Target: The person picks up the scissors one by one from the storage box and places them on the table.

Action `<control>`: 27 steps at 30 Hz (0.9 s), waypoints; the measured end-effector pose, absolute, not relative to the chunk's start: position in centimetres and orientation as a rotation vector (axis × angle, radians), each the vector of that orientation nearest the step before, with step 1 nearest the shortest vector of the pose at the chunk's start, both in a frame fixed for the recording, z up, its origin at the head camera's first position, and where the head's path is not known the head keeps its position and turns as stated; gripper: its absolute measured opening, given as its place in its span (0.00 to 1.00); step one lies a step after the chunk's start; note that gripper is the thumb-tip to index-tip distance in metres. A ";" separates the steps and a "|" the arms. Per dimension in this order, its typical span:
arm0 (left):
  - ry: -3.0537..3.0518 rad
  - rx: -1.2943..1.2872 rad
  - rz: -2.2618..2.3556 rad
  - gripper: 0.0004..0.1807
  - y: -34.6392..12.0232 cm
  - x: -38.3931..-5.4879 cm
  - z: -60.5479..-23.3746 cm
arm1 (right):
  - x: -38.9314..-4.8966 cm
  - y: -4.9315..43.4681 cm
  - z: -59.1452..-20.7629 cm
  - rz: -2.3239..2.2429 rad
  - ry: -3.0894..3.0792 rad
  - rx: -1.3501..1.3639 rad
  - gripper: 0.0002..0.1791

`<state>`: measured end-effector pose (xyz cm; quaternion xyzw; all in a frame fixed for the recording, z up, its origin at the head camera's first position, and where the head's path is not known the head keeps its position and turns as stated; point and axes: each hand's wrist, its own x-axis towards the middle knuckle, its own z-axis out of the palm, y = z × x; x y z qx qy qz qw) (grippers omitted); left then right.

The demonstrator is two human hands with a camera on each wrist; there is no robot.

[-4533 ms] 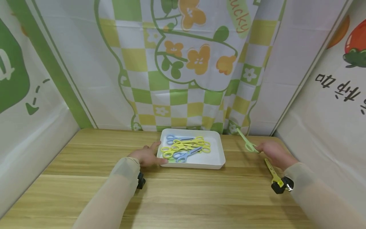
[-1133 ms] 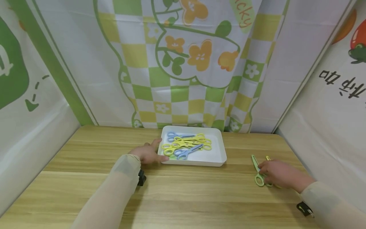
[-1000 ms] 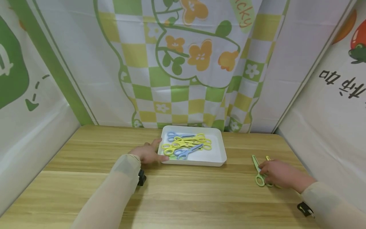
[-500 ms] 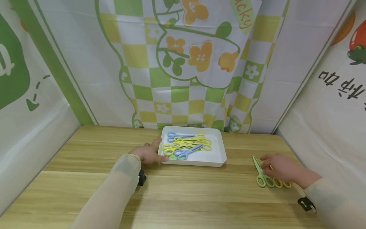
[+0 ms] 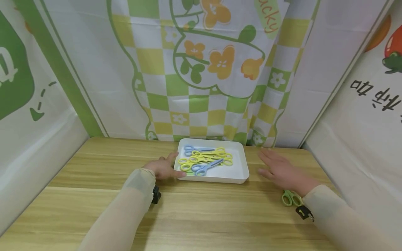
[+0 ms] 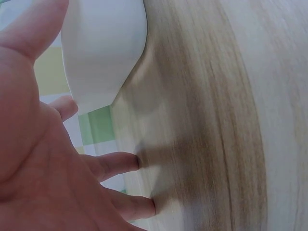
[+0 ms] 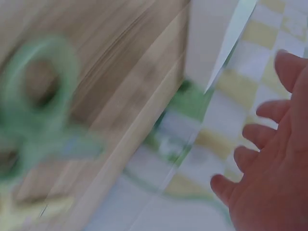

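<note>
Right hand, fingers straight, has moved left from two scissors, one green, one yellow; left hand, wide, touches one tray at its left end.

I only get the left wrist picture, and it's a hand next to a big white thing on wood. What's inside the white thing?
Observer: It's a tray, and yellow scissors and blue scissors are piled in it.
Child: Ooh! Is the other hand holding scissors too?
Observer: Nope, the right hand is open with nothing in it.
Child: Are any scissors not in the tray?
Observer: Yes, green scissors lie on the table, with the right wrist partly hiding them in the head view.
</note>
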<state>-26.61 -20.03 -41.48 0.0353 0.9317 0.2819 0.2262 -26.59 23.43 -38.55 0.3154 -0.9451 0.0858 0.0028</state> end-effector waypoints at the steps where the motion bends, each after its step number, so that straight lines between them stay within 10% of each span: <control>1: 2.566 0.095 0.777 0.59 -20.0 -26.6 -41.4 | -26.8 22.5 -38.7 0.291 -2.954 0.995 0.40; 27: 2.584 0.108 0.794 0.59 -19.9 -26.2 -41.4 | -26.3 6.7 -41.2 0.215 -3.182 1.272 0.45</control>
